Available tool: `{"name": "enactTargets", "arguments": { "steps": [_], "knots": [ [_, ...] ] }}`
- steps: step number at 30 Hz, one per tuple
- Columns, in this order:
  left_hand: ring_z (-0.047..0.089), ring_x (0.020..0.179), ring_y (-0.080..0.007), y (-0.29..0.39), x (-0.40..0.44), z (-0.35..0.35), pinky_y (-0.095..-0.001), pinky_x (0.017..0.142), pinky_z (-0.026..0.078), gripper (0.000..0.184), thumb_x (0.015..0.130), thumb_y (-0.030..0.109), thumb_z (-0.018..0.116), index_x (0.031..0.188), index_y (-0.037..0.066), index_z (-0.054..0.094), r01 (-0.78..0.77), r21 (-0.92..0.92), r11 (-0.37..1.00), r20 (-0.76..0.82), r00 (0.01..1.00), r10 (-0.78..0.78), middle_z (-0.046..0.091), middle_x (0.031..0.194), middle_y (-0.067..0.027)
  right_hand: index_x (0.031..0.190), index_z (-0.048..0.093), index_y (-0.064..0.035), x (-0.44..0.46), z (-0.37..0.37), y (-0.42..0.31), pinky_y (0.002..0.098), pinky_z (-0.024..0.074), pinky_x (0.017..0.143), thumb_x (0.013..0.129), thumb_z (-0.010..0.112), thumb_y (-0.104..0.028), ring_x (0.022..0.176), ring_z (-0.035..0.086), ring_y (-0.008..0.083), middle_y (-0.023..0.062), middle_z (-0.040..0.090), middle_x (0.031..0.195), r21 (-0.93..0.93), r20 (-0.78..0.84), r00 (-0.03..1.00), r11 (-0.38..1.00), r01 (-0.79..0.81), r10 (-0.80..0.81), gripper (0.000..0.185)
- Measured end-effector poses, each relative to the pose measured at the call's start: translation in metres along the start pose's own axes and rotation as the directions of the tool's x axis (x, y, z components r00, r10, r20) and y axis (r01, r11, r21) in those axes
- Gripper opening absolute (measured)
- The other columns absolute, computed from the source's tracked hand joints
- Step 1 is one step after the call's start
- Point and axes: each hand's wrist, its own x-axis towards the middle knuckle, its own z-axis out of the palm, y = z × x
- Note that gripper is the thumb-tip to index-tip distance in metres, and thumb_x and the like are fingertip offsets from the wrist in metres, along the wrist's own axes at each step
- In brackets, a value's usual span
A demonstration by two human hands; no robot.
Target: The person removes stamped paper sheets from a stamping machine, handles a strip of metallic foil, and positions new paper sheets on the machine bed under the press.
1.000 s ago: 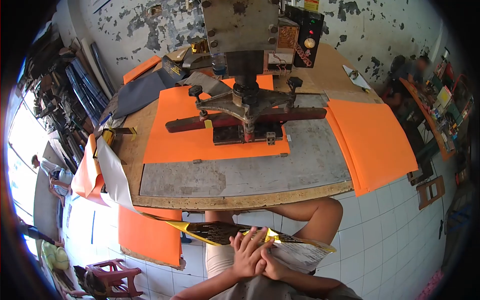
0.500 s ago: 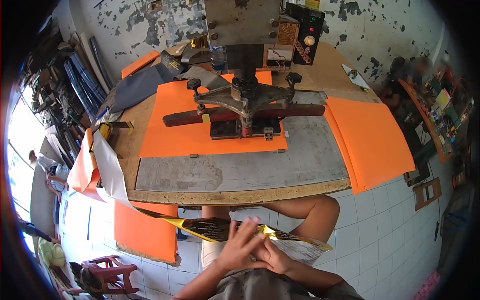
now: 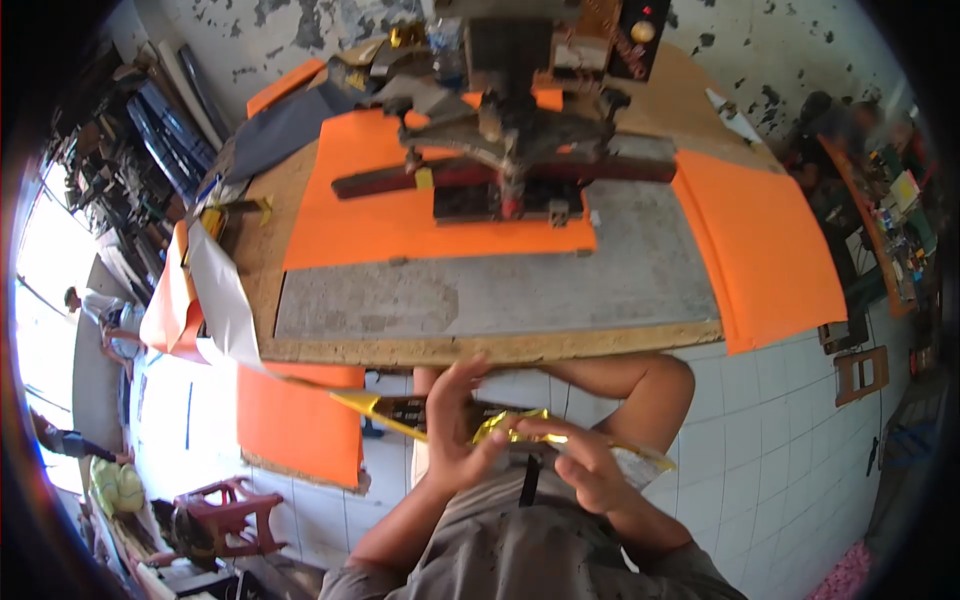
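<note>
- On your left, a red stool [image 3: 230, 515] stands on the floor [image 3: 740, 460].
- The foil [image 3: 405, 412] runs from the worktop's [image 3: 265, 265] left corner rightward, below its front edge.
- Your left hand [image 3: 455, 425] is at the foil, thumb spread from raised fingers.
- The press [image 3: 510, 165] stands over an orange sheet [image 3: 350, 220].
- Your right hand [image 3: 590, 465], close beside the left, bends its fingers at the foil; I cannot tell whether they pinch it.
- Orange sheets [image 3: 760, 250] overhang the right edge.
</note>
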Motion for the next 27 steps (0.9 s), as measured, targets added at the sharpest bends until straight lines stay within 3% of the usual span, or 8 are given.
{"name": "enactTargets", "arguments": {
  "steps": [2, 3, 6, 8, 9, 15, 18, 27],
  "knots": [
    [0.037, 0.147, -0.0370, 0.022, 0.018, 0.015, -0.0501, 0.117, 0.034, 0.088, 0.097, 0.054, 0.058, 0.162, 0.008, 0.020, 0.299, -0.498, 0.814, 0.207, 0.953, -0.223, 0.033, 0.161, -0.0252, 0.127, 0.062, 0.0059, 0.005, 0.006, -0.003, 0.0386, 0.0475, 0.103, 0.098, 0.063, -0.018, 0.115, 0.063, 0.0268, 0.0183, 0.067, 0.123, -0.272, -0.223, 0.960, 0.957, 0.104, -0.168, 0.037],
    [0.028, 0.153, -0.0349, 0.029, 0.021, 0.022, -0.0504, 0.121, 0.030, 0.090, 0.100, 0.064, 0.040, 0.165, 0.009, 0.012, 0.470, -0.681, 0.561, 0.395, 0.881, -0.259, 0.023, 0.166, -0.0255, 0.122, 0.065, 0.0028, 0.011, 0.007, -0.005, 0.0391, 0.0474, 0.101, 0.093, 0.067, -0.014, 0.110, 0.064, 0.0260, 0.0159, 0.067, 0.121, -0.370, -0.240, 0.940, 0.918, 0.143, -0.243, 0.034],
    [0.018, 0.157, -0.0342, 0.039, 0.028, 0.035, -0.0497, 0.125, 0.022, 0.088, 0.102, 0.064, 0.033, 0.166, 0.010, 0.007, 0.665, -0.747, -0.018, 0.636, 0.707, -0.310, 0.011, 0.170, -0.0252, 0.111, 0.072, -0.0029, 0.024, 0.012, -0.014, 0.0388, 0.0479, 0.094, 0.083, 0.075, -0.004, 0.100, 0.065, 0.0248, 0.0107, 0.069, 0.113, -0.660, -0.201, 0.871, 0.719, 0.218, -0.448, 0.028],
    [0.022, 0.156, -0.0311, 0.039, 0.027, 0.038, -0.0456, 0.124, 0.027, 0.084, 0.104, 0.061, 0.032, 0.166, 0.012, 0.004, 0.654, -0.748, -0.111, 0.658, 0.710, -0.251, 0.009, 0.171, -0.0199, 0.106, 0.073, -0.0019, 0.035, 0.012, -0.019, 0.0359, 0.0492, 0.087, 0.082, 0.076, -0.002, 0.099, 0.064, 0.0258, 0.0097, 0.069, 0.106, -0.834, -0.064, 0.833, 0.489, 0.258, -0.549, 0.024],
    [0.025, 0.155, -0.0295, 0.039, 0.028, 0.040, -0.0436, 0.124, 0.029, 0.083, 0.105, 0.060, 0.031, 0.166, 0.013, 0.003, 0.649, -0.744, -0.157, 0.667, 0.712, -0.217, 0.008, 0.171, -0.0172, 0.102, 0.074, -0.0044, 0.041, 0.020, -0.028, 0.0368, 0.0473, 0.086, 0.079, 0.077, -0.002, 0.096, 0.064, 0.0252, 0.0059, 0.071, 0.104, -0.852, -0.099, 0.816, 0.473, 0.226, -0.569, 0.023],
    [0.023, 0.156, -0.0286, 0.044, 0.024, 0.039, -0.0411, 0.124, 0.030, 0.082, 0.105, 0.059, 0.030, 0.166, 0.012, 0.001, 0.637, -0.745, -0.196, 0.667, 0.717, -0.203, 0.002, 0.172, -0.0165, 0.104, 0.075, -0.0031, 0.045, 0.019, -0.040, 0.0437, 0.0525, 0.090, 0.096, 0.073, -0.014, 0.098, 0.068, 0.0283, 0.0109, 0.073, 0.105, -0.882, -0.023, 0.824, 0.399, 0.250, -0.567, 0.014],
    [0.027, 0.154, -0.0268, 0.045, 0.023, 0.037, -0.0406, 0.123, 0.030, 0.082, 0.105, 0.059, 0.030, 0.166, 0.012, 0.001, 0.643, -0.743, -0.185, 0.669, 0.711, -0.216, 0.008, 0.171, -0.0154, 0.106, 0.076, -0.0095, 0.041, 0.018, -0.021, 0.0375, 0.0434, 0.089, 0.077, 0.076, -0.008, 0.098, 0.064, 0.0211, 0.0009, 0.072, 0.106, -0.885, -0.046, 0.840, 0.412, 0.218, -0.541, 0.029],
    [0.031, 0.152, -0.0253, 0.027, 0.016, 0.031, -0.0404, 0.123, 0.029, 0.079, 0.107, 0.056, 0.029, 0.166, 0.012, 0.002, 0.613, -0.727, -0.309, 0.664, 0.742, -0.091, 0.015, 0.169, -0.0147, 0.106, 0.076, -0.0106, 0.043, 0.020, -0.021, 0.0374, 0.0422, 0.088, 0.080, 0.076, -0.010, 0.099, 0.064, 0.0195, 0.0003, 0.072, 0.107, -0.897, -0.024, 0.858, 0.390, 0.208, -0.513, 0.026]
  ]
}}
